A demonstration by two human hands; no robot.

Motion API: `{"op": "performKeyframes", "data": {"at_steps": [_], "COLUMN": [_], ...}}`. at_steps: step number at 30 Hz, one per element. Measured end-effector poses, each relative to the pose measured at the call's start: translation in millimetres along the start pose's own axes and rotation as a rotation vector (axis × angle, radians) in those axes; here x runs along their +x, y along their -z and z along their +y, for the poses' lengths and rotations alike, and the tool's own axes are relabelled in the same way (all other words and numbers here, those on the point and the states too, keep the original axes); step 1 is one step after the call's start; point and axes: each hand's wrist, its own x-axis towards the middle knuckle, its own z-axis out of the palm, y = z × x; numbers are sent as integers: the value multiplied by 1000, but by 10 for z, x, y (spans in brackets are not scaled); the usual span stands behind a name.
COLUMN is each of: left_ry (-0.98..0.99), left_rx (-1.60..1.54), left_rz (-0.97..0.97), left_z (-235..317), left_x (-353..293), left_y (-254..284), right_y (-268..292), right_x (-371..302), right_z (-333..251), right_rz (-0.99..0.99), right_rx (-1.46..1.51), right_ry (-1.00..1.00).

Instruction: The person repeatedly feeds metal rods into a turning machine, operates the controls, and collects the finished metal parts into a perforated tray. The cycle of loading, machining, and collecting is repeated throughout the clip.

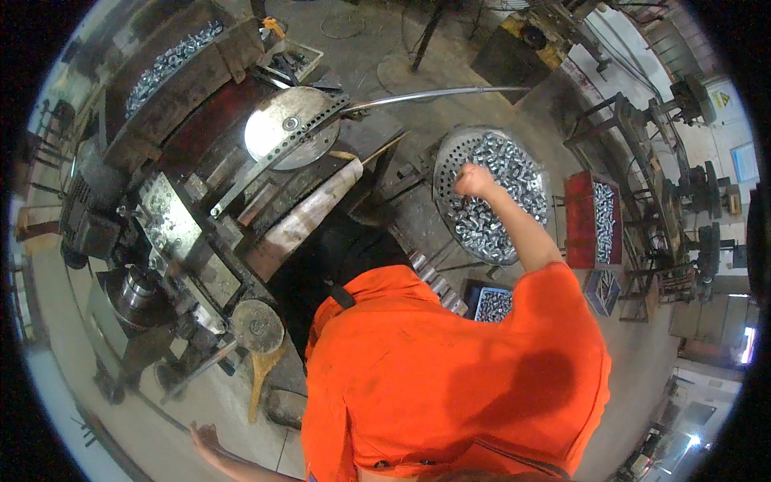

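Note:
My right hand is over the left part of a round perforated metal tray, its fingers curled closed. Whatever they may hold is hidden. Small shiny metal fittings lie heaped across most of the tray. Down at the lower left, my left hand is held away from my body with its fingers apart and nothing in it. The closest thing to it is a wooden-handled tool beside a round stool-like disc.
A machine with a large metal disc and long perforated bar stands ahead left. Behind it, a trough holds more fittings. Right of the tray is a red bin of fittings; a blue crate of small parts sits near my right side.

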Motion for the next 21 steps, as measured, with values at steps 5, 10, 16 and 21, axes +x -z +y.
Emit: {"op": "performKeyframes", "data": {"at_steps": [5, 10, 16, 21], "left_ry": [-24, -9, -37, -30], "left_rx": [-1, 38, 42, 58], "left_rz": [-38, -12, 158, 109], "left_z": [46, -61, 48, -94], "left_x": [-59, 114, -112, -36], "left_y": [-59, 155, -427, -420], "right_y": [-70, -199, -220, -59], "right_x": [86, 260, 233, 182], "right_z": [-17, 47, -47, -323], "right_rz": [-61, -27, 43, 86], "right_rx": [-52, -273, -45, 63], "right_ry": [-21, 270, 24, -160]}}
